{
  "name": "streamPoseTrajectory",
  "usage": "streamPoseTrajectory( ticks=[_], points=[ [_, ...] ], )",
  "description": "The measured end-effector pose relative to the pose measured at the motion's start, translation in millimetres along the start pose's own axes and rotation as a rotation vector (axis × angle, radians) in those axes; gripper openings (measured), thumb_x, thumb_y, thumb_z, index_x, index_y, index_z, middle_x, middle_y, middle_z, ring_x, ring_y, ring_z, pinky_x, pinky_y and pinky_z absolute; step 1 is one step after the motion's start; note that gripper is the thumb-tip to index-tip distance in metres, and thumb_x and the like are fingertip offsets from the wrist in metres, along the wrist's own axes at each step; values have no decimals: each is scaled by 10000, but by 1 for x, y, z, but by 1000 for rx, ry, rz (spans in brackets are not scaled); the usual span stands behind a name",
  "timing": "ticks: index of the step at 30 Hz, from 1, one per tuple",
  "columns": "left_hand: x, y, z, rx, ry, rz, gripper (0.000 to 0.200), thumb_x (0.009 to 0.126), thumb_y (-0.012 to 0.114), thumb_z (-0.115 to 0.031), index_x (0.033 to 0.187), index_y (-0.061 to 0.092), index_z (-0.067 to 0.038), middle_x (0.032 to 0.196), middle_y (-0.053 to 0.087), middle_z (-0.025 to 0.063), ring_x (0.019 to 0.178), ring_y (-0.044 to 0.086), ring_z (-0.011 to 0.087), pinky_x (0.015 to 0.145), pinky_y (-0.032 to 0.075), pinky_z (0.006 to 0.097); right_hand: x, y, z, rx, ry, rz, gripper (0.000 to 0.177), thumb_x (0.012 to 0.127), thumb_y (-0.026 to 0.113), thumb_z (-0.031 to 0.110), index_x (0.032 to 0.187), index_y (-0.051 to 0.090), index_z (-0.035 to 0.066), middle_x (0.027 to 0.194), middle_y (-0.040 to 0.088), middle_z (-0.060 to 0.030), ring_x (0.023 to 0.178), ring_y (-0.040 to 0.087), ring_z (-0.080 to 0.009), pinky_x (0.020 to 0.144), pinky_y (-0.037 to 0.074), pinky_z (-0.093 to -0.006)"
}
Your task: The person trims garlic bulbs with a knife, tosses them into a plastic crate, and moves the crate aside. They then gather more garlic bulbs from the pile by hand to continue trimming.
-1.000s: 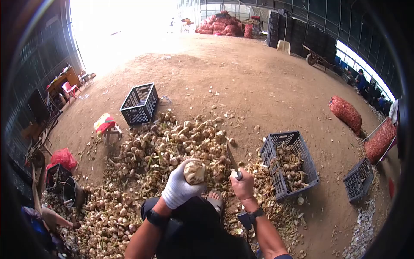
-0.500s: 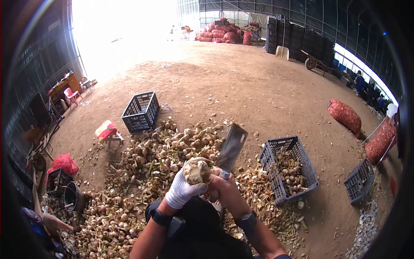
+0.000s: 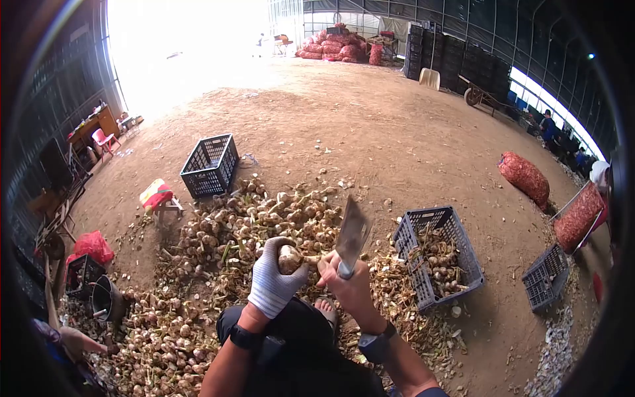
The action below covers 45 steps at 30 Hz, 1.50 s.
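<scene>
My left hand [image 3: 271, 284], in a white knitted glove, is closed around a garlic bulb [image 3: 288, 260], whose pale side shows between thumb and fingers. The stem [image 3: 311, 259] points right, toward my right hand. In my bare right hand [image 3: 349, 288] is a cleaver [image 3: 352, 231] gripped by its handle, with the broad grey blade standing up. The right thumb and fingertips sit right at the stem's end. Below and beyond both hands lies a heap of garlic bulbs with stems [image 3: 264, 221].
A dark plastic crate [image 3: 210, 178] stands beyond the heap; a grey crate [image 3: 433, 291] with stemmed garlic is at right. More bulbs [image 3: 172, 344] lie at lower left beside a bucket [image 3: 109, 299]. A low stool [image 3: 162, 202], a tilted crate [image 3: 546, 278] and red mesh sacks [image 3: 524, 177] stand around.
The bulb has turned: its cut-looking underside faced the camera, and now its side and stem show. My left hand has shifted left, away from the right, and the cleaver blade stands more upright.
</scene>
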State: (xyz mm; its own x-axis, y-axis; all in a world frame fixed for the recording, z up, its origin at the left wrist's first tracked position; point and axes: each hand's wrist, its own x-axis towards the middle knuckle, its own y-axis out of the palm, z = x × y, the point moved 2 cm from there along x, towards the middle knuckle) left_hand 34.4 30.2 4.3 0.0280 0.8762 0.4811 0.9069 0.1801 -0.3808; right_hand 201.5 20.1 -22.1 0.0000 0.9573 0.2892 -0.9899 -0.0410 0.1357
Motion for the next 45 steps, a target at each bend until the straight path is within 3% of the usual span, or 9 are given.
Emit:
streamPoseTrajectory(
  ticks=[3, 7, 12, 18, 27, 35, 38, 42, 45],
  points=[
    [-3, 3, 14, -245, -277, -18, 418, 776, 748, -94, 1143, 559, -26, 910, 673, 93, 841, 655, 165, 762, 542, 313, -12, 1, -20, -311, -110, -22, 201, 830, 773, 128, 806, 601, 26, 705, 602, -83, 608, 567, -132, 562, 467, -312],
    [-2, 1, 12, -131, -15, -30, 378, 804, 726, -90, 1135, 556, -24, 876, 671, 70, 753, 653, 144, 663, 544, 284, -15, 8, -27, -332, -211, 6, 201, 828, 745, 149, 807, 584, 29, 712, 588, -152, 584, 575, -274, 547, 458, -357],
    [-4, -3, 19, -527, -462, 40, 303, 871, 677, -104, 1131, 541, -30, 775, 638, 52, 554, 591, 89, 447, 471, 233, -16, -14, -120, -554, -183, -38, 213, 805, 741, 177, 777, 583, 37, 695, 576, -190, 574, 583, -327, 549, 461, -413],
    [-9, -12, 10, -702, -561, 171, 272, 887, 666, -114, 1104, 539, -9, 755, 620, 51, 533, 588, 131, 401, 443, 260, -47, -30, -179, -408, 264, -81, 155, 812, 702, 167, 703, 644, 73, 608, 687, -54, 581, 694, -164, 589, 545, -315],
    [-9, -58, 18, -841, -587, 13, 211, 882, 576, -192, 710, 565, -71, 641, 500, 4, 523, 473, 144, 454, 388, 286, -26, -35, -123, -395, 80, -125, 348, 838, 739, 99, 629, 466, 51, 558, 445, 18, 554, 375, -58, 492, 342, -298],
    [-196, -294, 191, -1294, -388, -482, 284, 937, 696, -221, 1157, 567, -97, 865, 543, -7, 761, 534, 108, 637, 463, 208, -68, -118, -217, -588, 220, -184, 280, 823, 728, 95, 652, 511, 42, 561, 455, 15, 570, 418, -61, 520, 380, -296],
    [-356, -418, 253, -868, -451, -1324, 358, 899, 710, -245, 1170, 585, -48, 1100, 650, 131, 934, 646, 247, 780, 597, 276, -73, -117, -239, -565, 337, -188, 270, 825, 728, 90, 662, 519, 42, 567, 467, 18, 568, 431, -58, 519, 391, -288],
    [-501, -467, 324, -945, -856, -1113, 490, 903, 652, -468, 1203, 588, -86, 1161, 651, 140, 923, 655, 277, 791, 584, 361, -68, -99, -257, -484, 467, -158, 255, 828, 729, 83, 674, 530, 41, 574, 483, 23, 564, 448, -54, 516, 405, -278],
    [-403, -358, 324, -620, -985, -1007, 491, 950, 606, -397, 1343, 494, -125, 1233, 585, 147, 984, 629, 268, 803, 550, 379, -58, -79, -271, -341, 622, -178, 221, 844, 720, 64, 701, 554, 39, 591, 530, 38, 528, 500, -39, 483, 445, -247]
  ],
)
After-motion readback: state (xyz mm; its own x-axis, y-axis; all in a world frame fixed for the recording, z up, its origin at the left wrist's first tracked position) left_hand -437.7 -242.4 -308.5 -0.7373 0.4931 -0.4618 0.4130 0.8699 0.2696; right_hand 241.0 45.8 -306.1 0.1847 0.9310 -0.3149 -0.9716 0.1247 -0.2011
